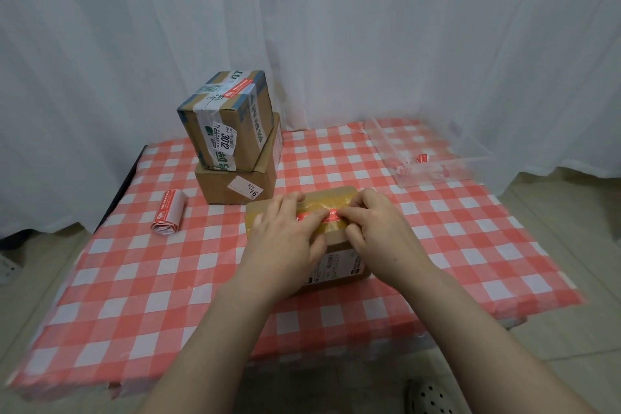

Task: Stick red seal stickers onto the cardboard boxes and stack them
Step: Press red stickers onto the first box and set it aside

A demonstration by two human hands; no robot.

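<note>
A flat cardboard box point(336, 264) lies at the table's middle, its top taped with yellow tape. A red seal sticker point(331, 214) runs across that top. My left hand point(285, 232) lies flat on the box with its fingers pressing the sticker's left part. My right hand point(373, 228) presses the sticker's right end with its fingertips. Behind and to the left, a taped box point(228, 121) with a red sticker on its top stands on a plain brown box point(242, 181). A roll of red stickers point(168, 213) lies at the left.
A clear plastic tray point(433, 158) with bits of sticker backing sits at the back right corner. The table wears a red and white checked cloth point(168, 279). White curtains hang behind. A spotted shoe point(433, 397) shows at the bottom.
</note>
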